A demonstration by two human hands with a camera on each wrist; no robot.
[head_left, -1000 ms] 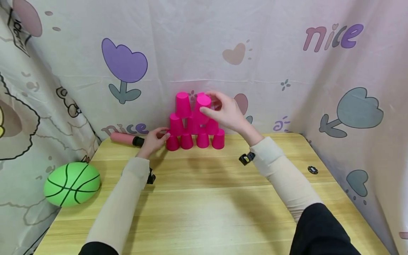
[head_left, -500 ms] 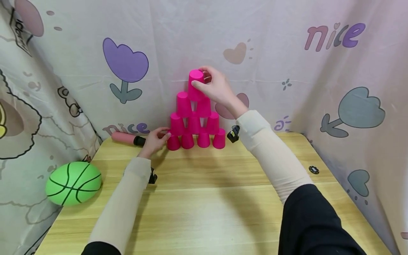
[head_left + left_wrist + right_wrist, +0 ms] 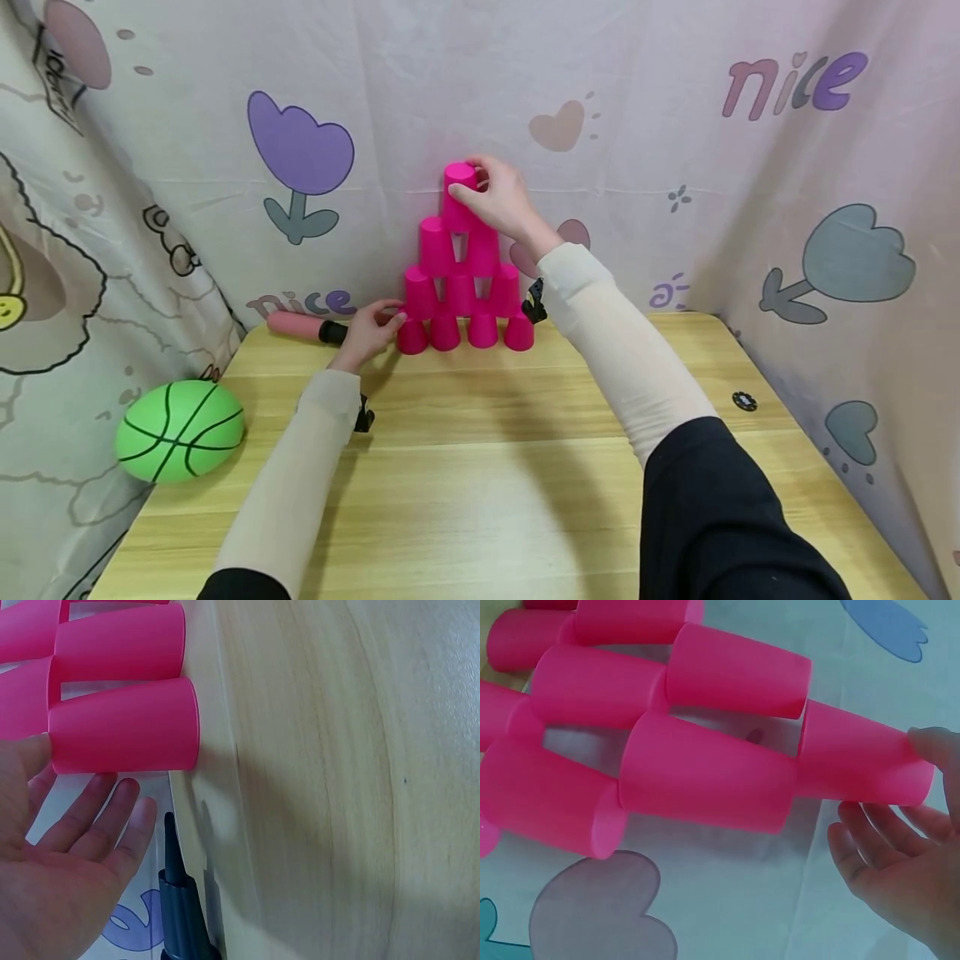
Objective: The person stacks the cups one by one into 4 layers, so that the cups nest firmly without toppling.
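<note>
Bright pink cups stand upside down in a four-level pyramid against the curtain, the widest row resting on the table. Thumb and fingers of my right hand (image 3: pixel 504 200) pinch the topmost cup (image 3: pixel 455 217), which sits across the two cups below it. In the right wrist view that top cup (image 3: pixel 862 756) meets the cup (image 3: pixel 709 772) under it. Beside the pyramid's lower left corner is my left hand (image 3: pixel 367 336), its thumb at the bottom-left cup (image 3: pixel 412 338). The left wrist view has the loosely spread fingers (image 3: pixel 94 817) alongside the corner cups, gripping nothing.
A pink pump (image 3: pixel 300 326) with a black end lies behind the left hand; its black nozzle (image 3: pixel 174 855) points toward the cups. A green ball (image 3: pixel 180 432) with black lines sits at the table's left edge. A black disc (image 3: pixel 744 401) lies at right.
My right hand has lifted the cup from the third level's right side up to the pyramid's top and set it down there. The left hand has stayed by the lower left corner.
</note>
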